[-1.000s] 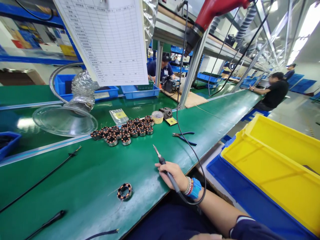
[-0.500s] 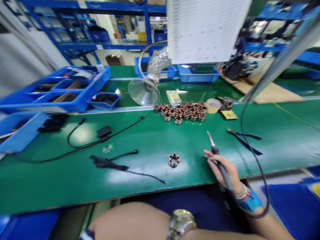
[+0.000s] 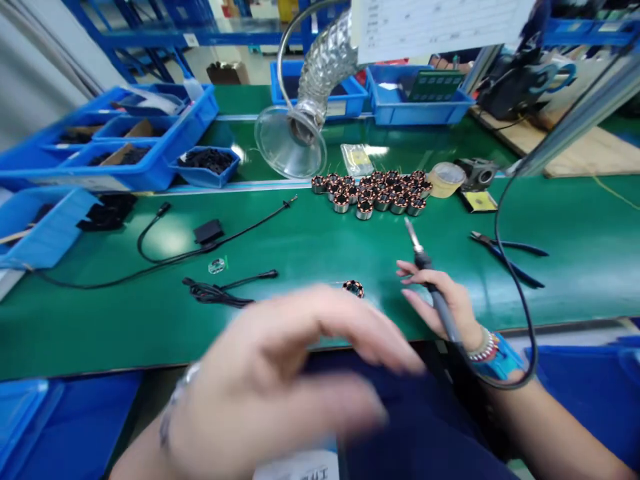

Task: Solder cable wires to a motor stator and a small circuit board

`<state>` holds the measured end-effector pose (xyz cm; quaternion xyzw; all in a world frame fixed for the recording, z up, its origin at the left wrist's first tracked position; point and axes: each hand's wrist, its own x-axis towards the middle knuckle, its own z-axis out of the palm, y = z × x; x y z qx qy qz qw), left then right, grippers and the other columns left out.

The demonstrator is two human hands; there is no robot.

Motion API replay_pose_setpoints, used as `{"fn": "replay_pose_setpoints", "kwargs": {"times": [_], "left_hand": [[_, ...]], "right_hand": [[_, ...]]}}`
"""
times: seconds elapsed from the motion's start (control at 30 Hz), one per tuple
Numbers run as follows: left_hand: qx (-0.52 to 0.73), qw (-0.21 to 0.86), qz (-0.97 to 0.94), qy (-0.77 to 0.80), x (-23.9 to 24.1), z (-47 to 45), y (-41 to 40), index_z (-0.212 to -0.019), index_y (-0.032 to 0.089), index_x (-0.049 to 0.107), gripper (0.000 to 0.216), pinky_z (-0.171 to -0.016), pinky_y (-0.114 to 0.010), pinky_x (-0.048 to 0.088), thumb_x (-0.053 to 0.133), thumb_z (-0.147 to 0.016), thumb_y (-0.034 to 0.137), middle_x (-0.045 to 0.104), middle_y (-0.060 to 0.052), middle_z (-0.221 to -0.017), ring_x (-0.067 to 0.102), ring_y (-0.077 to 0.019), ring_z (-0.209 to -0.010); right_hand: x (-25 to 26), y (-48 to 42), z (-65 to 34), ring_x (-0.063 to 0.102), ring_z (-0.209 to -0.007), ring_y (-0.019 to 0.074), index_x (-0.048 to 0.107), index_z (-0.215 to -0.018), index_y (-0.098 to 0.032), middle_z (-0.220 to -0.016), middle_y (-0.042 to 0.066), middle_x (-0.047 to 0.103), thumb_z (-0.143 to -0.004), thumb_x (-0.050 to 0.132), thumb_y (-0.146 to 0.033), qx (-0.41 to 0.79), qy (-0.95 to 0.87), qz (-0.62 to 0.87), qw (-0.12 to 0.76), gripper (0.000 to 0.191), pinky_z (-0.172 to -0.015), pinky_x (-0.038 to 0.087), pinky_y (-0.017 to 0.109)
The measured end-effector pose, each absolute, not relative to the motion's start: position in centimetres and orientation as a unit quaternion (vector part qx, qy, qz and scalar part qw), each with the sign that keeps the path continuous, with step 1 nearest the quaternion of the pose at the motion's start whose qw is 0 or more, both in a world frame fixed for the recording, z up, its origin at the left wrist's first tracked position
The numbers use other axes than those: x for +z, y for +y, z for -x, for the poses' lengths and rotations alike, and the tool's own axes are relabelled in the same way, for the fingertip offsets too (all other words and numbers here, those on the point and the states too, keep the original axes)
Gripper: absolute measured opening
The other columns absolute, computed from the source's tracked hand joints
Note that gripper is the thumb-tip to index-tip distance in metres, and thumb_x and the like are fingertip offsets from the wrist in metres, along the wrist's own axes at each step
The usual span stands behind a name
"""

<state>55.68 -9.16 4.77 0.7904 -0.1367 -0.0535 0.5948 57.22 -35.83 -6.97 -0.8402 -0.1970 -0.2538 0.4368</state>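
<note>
While the right hand grips a soldering iron, the left hand hangs loose and blurred in front of a lone wire-wound ring.

Nearest, the left thumb and fingers are parted, with nothing seen between them. Just beyond their knuckles lies the ring, partly hidden, round and without a long axis, to the left of the right fingertips; which hand is nearer cannot be told, as the left one's height is unclear. The iron's length points away from the right fingers, slightly left. Pliers lie right of those fingers; farther off, beyond the iron's tip, sits a cluster of similar rings.
</note>
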Motion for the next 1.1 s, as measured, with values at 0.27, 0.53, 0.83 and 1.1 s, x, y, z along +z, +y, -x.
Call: {"fn": "replay_pose_setpoints", "kwargs": {"times": [0.27,0.53,0.83,1.1], "left_hand": [[-0.123,0.508,-0.848,-0.087,-2.0,-63.4,-9.7,-0.082,0.014,0.062,0.023,-0.056,-0.022,0.045,0.056,-0.076,0.036,0.059,-0.002,-0.068,0.053,-0.0116,-0.059],[-0.338,0.624,-0.704,0.014,-3.2,-63.7,-10.7,-0.073,0.011,0.057,0.022,-0.041,-0.016,0.043,0.060,-0.070,0.033,0.058,-0.004,-0.068,0.054,-0.0091,-0.052],[-0.363,0.638,-0.679,0.028,-3.5,-64.6,-11.2,-0.066,0.012,0.054,0.016,-0.037,-0.016,0.044,0.058,-0.067,0.027,0.057,-0.004,-0.065,0.055,-0.0101,-0.050],[-0.309,0.667,-0.677,0.030,-3.3,-64.7,-10.6,-0.064,0.012,0.053,0.014,-0.038,-0.015,0.042,0.057,-0.066,0.025,0.055,-0.002,-0.061,0.052,-0.0084,-0.049]], "right_hand": [[-6.8,-32.3,-60.4,0.050,-0.113,0.0199,0.045,-0.104,-0.020,-0.120,0.013,0.054,-0.076,0.062,-0.024,-0.158,-0.338,0.829,0.416,0.033,-0.092,0.044,0.036],[-8.0,-31.4,-60.8,0.053,-0.108,0.0180,0.046,-0.103,-0.019,-0.113,0.013,0.057,-0.078,0.060,-0.022,-0.164,-0.339,0.814,0.443,0.028,-0.089,0.046,0.032],[-8.3,-31.1,-60.7,0.056,-0.099,0.0189,0.048,-0.103,-0.019,-0.110,0.011,0.059,-0.080,0.057,-0.020,-0.167,-0.347,0.813,0.436,0.025,-0.086,0.048,0.036],[-8.4,-31.1,-60.8,0.057,-0.096,0.0178,0.046,-0.106,-0.019,-0.107,0.010,0.059,-0.081,0.057,-0.021,-0.175,-0.349,0.808,0.441,0.027,-0.084,0.049,0.034]]}}
